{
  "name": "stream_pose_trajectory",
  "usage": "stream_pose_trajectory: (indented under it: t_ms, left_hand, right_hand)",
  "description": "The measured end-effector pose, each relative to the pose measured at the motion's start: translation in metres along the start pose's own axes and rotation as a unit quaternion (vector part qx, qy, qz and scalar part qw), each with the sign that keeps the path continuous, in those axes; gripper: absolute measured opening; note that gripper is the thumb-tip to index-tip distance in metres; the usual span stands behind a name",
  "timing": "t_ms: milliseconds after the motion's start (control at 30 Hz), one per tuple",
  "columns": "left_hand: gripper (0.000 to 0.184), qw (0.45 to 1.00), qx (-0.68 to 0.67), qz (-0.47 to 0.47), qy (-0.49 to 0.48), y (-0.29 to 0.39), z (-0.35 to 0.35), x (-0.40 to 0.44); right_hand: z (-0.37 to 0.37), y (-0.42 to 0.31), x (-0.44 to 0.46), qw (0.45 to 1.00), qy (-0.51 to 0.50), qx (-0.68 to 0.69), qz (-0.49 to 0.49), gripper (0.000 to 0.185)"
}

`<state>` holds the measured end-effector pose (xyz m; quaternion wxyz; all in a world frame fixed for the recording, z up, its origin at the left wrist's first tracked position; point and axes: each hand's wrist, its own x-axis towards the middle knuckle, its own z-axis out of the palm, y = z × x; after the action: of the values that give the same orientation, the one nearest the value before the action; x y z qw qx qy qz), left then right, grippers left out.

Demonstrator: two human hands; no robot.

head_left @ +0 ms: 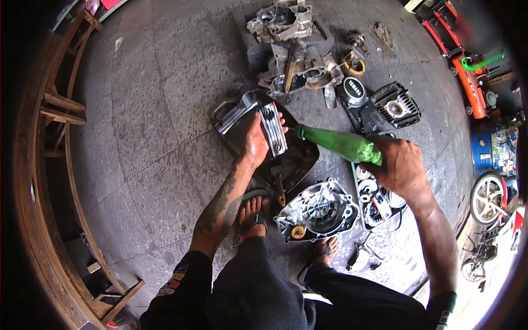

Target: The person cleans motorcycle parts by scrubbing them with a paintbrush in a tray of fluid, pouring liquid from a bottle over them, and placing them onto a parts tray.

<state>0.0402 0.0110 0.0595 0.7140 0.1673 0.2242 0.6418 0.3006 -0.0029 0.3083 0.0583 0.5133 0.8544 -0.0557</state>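
Observation:
My left hand (256,144) is closed around a shiny silver metal engine part (273,130) with a flat, holed face. It holds the part above a black pan (309,165) on the floor. My right hand (400,165) grips a green bottle (335,143) by its base end. The bottle lies nearly level, its neck pointing left at the metal part and close to it. A brush (279,187) rests on the pan's near edge. In front of my feet sits an open engine cover (322,209) with a small yellow gear (298,232) inside.
Engine cases (283,22) stand at the far side on a dark block. A round YAMAHA cover (355,91) and a finned cylinder part (395,104) lie to the right, with gears (377,203) in a tray nearer. A wooden bench (60,110) runs along the left; a wheel (488,198) stands right.

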Motion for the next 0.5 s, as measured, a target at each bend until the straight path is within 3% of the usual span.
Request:
stream_pose_trajectory:
  t_ms: [100, 200, 367, 433, 467, 500]
  left_hand:
    - [0.047, 0.996, 0.068, 0.032, 0.038, -0.006, -0.008, 0.003]
    - [0.044, 0.978, 0.196, 0.049, 0.050, -0.008, -0.011, 0.002]
    - [0.057, 0.892, 0.424, 0.141, 0.062, -0.005, 0.009, -0.006]
    - [0.058, 0.827, 0.517, 0.209, 0.071, -0.003, 0.012, -0.006]
    - [0.057, 0.840, 0.497, 0.195, 0.095, -0.004, 0.017, -0.009]
    - [0.057, 0.794, 0.549, 0.249, 0.077, -0.002, 0.018, -0.005]
  right_hand:
    - [-0.002, 0.006, -0.004, 1.000, -0.019, -0.023, -0.001, 0.046]
    - [-0.006, 0.008, -0.012, 0.998, -0.047, -0.035, 0.025, 0.036]
    - [0.000, 0.001, -0.014, 0.994, -0.078, -0.081, -0.009, 0.046]
    - [-0.004, -0.006, -0.015, 0.994, -0.081, -0.072, 0.003, 0.048]
    - [-0.004, -0.006, -0.017, 0.997, -0.061, -0.042, 0.004, 0.046]
    - [-0.007, -0.007, -0.018, 0.998, -0.054, -0.044, 0.003, 0.046]
